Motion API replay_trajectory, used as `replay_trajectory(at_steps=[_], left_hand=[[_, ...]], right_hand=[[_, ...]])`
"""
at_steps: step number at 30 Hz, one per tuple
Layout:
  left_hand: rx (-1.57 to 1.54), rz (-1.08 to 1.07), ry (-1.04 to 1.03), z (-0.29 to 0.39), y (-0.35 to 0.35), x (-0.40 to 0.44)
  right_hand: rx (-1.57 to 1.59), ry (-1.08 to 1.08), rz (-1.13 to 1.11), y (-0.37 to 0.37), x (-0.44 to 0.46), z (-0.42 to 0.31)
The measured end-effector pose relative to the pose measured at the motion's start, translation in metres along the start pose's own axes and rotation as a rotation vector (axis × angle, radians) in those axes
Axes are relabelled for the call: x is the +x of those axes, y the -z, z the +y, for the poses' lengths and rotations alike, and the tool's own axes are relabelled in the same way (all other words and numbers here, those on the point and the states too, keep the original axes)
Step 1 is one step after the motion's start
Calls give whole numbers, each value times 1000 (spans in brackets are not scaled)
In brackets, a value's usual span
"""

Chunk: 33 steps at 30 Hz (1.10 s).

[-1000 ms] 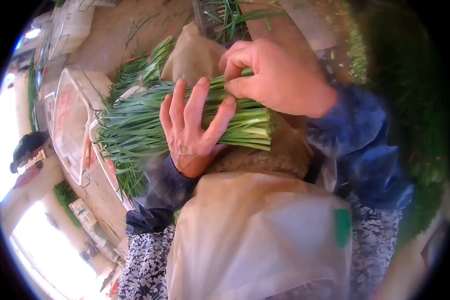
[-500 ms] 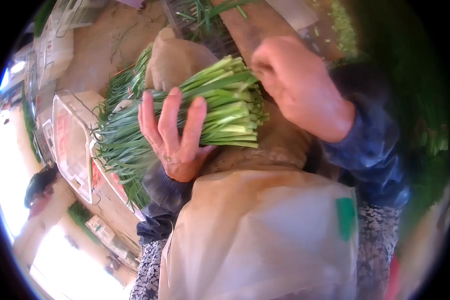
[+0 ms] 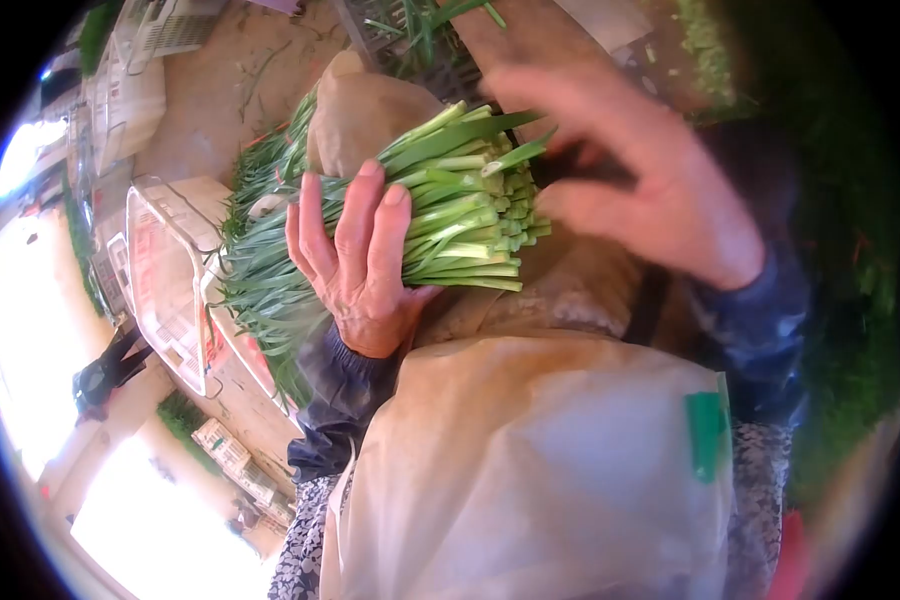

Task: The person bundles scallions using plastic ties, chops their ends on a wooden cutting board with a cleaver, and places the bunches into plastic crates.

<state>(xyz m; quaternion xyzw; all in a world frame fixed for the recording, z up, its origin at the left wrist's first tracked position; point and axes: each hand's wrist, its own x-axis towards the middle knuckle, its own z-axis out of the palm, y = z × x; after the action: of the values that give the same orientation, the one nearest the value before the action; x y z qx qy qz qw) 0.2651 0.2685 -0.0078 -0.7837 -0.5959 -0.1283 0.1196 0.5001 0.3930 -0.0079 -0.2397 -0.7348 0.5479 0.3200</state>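
A thick bundle of green stalks (image 3: 465,215) lies across my lap, its cut pale ends to the right and its long leaves to the left. My left hand (image 3: 355,255) is wrapped round the bundle, fingers over its top. My right hand (image 3: 650,170) is just right of the cut ends, blurred, with its fingers apart and nothing visible in them. One broad leaf (image 3: 460,138) slants across the top of the stalks, its tip bent towards my right hand.
White plastic baskets (image 3: 175,285) stand at the left. More greens (image 3: 270,170) lie behind the bundle, beside my covered knee (image 3: 365,115). A dark crate (image 3: 420,55) with loose leaves is at the top. Piled greens (image 3: 850,300) fill the right side. A person (image 3: 110,375) is far left.
My right hand has left the top of the bundle and moved right, its fingers spreading. The cut ends have tilted up towards the camera, with my left hand still round the stalks.
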Motion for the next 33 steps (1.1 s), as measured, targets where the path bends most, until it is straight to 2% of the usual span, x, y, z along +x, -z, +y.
replay_trajectory(at_steps=[1,6,8,9,11,12,13,15,17,20,22,23,24,25,26,27,29,31,33], left_hand=[[-13,-5,-1,0,0,0],[-116,10,84,4,-5,-2],[-135,14,96,2,-5,-2],[-147,16,100,2,-4,-2],[-173,8,99,4,-1,0],[-157,16,91,5,-3,1],[-138,19,83,6,-4,1],[-134,15,70,5,-5,1],[-114,-23,74,5,-3,0],[-115,3,84,0,-5,-2],[-111,24,75,1,-4,-3],[-122,30,86,1,-5,-2],[-120,25,81,2,-5,-2],[-114,22,77,3,-5,-3],[-115,20,76,2,-5,-4],[-116,24,79,2,-6,-4],[-115,30,70,3,-6,-4],[-106,7,54,2,-5,-4],[-86,-8,41,2,-5,-3]], right_hand=[[-202,165,-6,-10,4,6],[-481,233,47,-12,-6,7],[-683,149,92,19,-21,15],[-910,-36,74,40,-35,25],[-1328,-156,41,66,-40,32],[-1344,-159,42,59,-30,31],[-1052,15,124,40,-11,26],[-536,200,121,0,15,24],[-526,158,-38,-21,24,40],[-567,130,-79,-18,20,45],[-643,186,11,0,6,47],[-710,118,82,20,-2,53],[-962,-57,123,45,-10,60],[-1306,-501,-105,68,-14,55],[-1516,-687,-218,85,-21,59],[-1520,-685,-220,82,-19,56],[-1025,-13,204,63,-15,37],[-441,-49,119,17,10,-2],[-451,121,-71,-11,24,-10]])
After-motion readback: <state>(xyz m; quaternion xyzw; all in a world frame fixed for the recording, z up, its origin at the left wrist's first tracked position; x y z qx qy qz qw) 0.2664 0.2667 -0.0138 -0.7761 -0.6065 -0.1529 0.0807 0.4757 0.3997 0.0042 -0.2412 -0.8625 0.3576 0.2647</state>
